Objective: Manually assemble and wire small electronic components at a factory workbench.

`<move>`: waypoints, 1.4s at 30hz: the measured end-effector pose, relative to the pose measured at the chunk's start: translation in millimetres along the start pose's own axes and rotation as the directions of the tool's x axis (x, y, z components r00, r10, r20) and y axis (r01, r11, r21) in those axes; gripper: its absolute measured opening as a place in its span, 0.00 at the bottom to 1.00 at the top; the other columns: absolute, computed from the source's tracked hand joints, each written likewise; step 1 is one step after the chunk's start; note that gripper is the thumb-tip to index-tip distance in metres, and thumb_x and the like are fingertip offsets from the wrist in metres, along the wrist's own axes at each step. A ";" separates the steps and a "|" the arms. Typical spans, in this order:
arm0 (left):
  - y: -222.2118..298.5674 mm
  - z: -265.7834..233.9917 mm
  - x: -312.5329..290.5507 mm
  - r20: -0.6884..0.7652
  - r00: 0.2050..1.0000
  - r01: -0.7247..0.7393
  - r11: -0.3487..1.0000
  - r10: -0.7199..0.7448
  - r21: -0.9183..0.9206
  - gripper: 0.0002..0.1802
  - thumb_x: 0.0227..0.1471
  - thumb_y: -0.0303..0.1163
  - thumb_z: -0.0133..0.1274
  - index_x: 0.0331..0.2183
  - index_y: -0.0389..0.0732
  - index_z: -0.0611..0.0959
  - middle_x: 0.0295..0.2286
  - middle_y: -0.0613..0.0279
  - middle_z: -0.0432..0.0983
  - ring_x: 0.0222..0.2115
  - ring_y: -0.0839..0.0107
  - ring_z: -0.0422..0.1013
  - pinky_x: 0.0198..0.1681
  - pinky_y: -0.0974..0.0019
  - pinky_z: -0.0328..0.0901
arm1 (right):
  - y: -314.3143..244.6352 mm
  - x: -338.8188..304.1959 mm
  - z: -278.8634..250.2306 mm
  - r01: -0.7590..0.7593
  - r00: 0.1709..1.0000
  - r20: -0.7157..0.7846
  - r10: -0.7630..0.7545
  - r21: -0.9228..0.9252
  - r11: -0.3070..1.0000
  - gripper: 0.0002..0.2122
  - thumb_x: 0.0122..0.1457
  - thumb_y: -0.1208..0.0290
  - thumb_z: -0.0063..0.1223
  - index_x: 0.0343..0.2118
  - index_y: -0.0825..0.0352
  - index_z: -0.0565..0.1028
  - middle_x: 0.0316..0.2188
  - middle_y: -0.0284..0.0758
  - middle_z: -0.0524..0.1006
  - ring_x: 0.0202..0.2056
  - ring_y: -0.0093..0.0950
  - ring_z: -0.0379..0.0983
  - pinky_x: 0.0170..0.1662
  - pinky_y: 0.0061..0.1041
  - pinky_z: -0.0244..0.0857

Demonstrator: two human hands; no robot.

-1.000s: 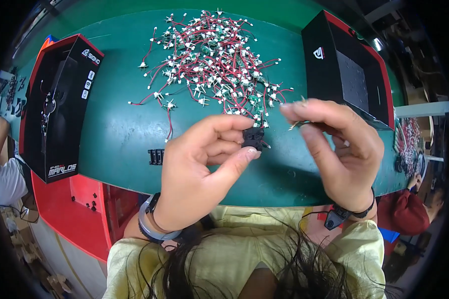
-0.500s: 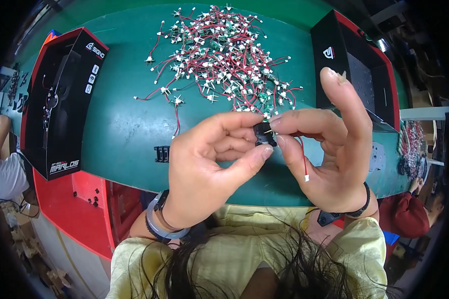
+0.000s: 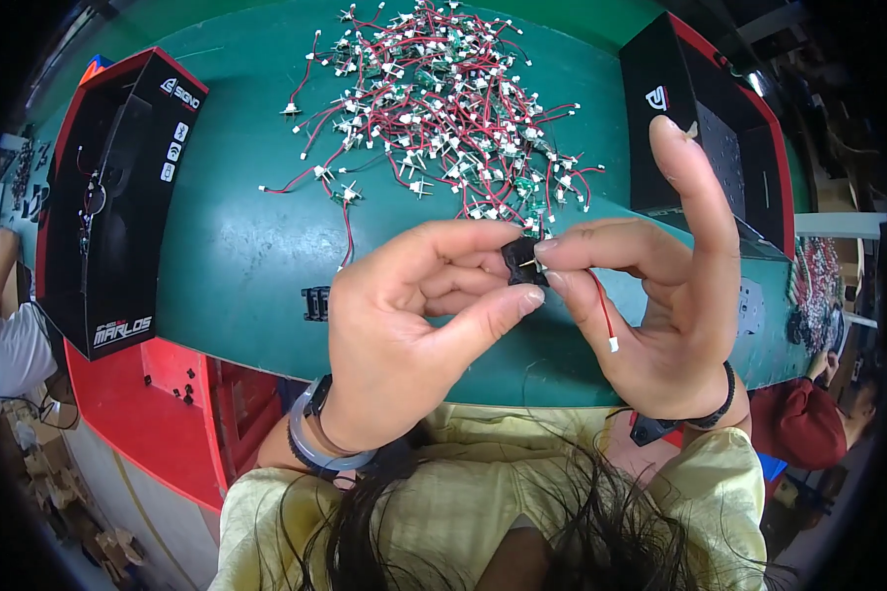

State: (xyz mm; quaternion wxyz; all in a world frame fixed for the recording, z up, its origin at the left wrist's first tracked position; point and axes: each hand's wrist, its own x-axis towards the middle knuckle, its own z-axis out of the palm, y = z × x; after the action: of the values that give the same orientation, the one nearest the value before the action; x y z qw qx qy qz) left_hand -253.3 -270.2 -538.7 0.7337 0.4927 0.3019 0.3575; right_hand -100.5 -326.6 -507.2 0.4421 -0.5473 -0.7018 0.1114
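My left hand [image 3: 414, 320] pinches a small black plastic part [image 3: 518, 258] between thumb and fingers, just above the green table. Against that part's right side, my right hand [image 3: 660, 315] grips a small component with a red wire lead [image 3: 604, 303] between thumb and index finger. A thin metal pin shows between the fingertips, over the black part. The lead hangs down across my right palm and ends in a white plug [image 3: 613, 345]. One finger of my right hand points up. Most of the component is hidden by my fingertips.
A pile of red-wired components with white plugs [image 3: 443, 118] spreads over the far green table [image 3: 237, 236]. Open black boxes stand left [image 3: 133, 217] and right [image 3: 660, 128]. Another black part [image 3: 315, 303] lies beside my left hand. A red tray [image 3: 148, 424] sits lower left; other people work at both sides.
Both hands keep their grips close together. The black part appears slightly turned, and the wire lead has swung a little to the right. The view has shifted slightly.
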 end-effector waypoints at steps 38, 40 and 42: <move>1.9 -10.0 2.2 0.045 0.996 -0.066 0.983 0.074 -0.173 0.15 0.44 0.16 0.52 0.38 0.28 0.73 0.28 0.55 0.74 0.31 0.70 0.73 0.34 0.74 0.68 | -8.2 6.1 -22.3 -0.205 0.970 0.159 0.182 0.146 0.968 0.24 0.49 0.85 0.40 0.53 0.74 0.54 0.42 0.42 0.69 0.43 0.26 0.67 0.45 0.20 0.60; 2.7 -10.9 2.3 0.084 0.995 -0.044 0.981 0.061 -0.188 0.15 0.44 0.16 0.51 0.38 0.28 0.73 0.29 0.55 0.74 0.30 0.70 0.73 0.34 0.74 0.69 | -3.9 7.8 -14.6 -0.316 0.948 0.139 0.286 0.302 0.900 0.22 0.49 0.85 0.43 0.50 0.74 0.59 0.39 0.39 0.70 0.41 0.24 0.68 0.44 0.20 0.61; 3.1 -9.8 4.2 0.132 0.990 -0.019 0.979 0.047 -0.203 0.15 0.44 0.16 0.51 0.38 0.28 0.73 0.29 0.55 0.74 0.30 0.70 0.73 0.34 0.74 0.69 | -1.6 5.5 -11.5 -0.404 0.910 0.251 0.330 0.361 0.841 0.17 0.48 0.85 0.46 0.44 0.74 0.66 0.37 0.37 0.70 0.39 0.21 0.68 0.40 0.18 0.63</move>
State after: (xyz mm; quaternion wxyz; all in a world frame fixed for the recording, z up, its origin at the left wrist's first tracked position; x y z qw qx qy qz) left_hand -259.4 -261.0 -539.4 0.7925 0.4443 0.2053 0.3639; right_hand -93.0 -326.2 -496.7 0.4512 -0.5562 -0.5819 0.3855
